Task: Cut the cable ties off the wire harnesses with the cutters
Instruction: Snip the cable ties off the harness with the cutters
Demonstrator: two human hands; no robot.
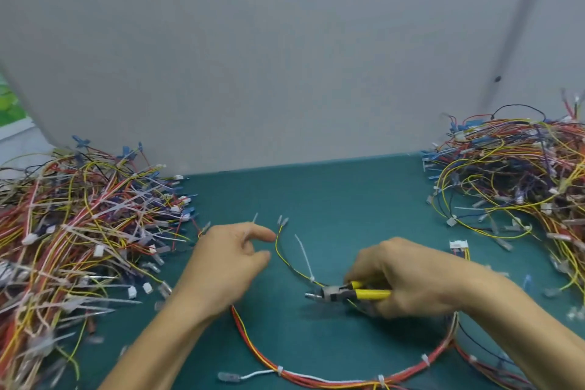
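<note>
Gripping the yellow handles of the cutters (348,293) in a clenched right hand (411,279), at five o'clock on the green table (332,199), with the steel nose turned toward nine o'clock. Laid across a thin yellow-and-black wire (276,247), with a white cable tie (304,258) standing up from that wire just at eleven o'clock of the nose; too blurred to tell whether touching the tie. Resting the left hand (228,263) at nine o'clock of the cutters, apart from them, with fingers loosely bent and forefinger out near the wire's far end, holding nothing visible. Ringed at six o'clock by a loop of red and yellow harness (304,377), banded with several more white ties. Flanked by tangled heaps of harnesses: a left pile (79,231) at nine o'clock, bristling with ties, and a right pile (512,174) at three o'clock. Backed at twelve o'clock by a plain grey board (285,57).
</note>
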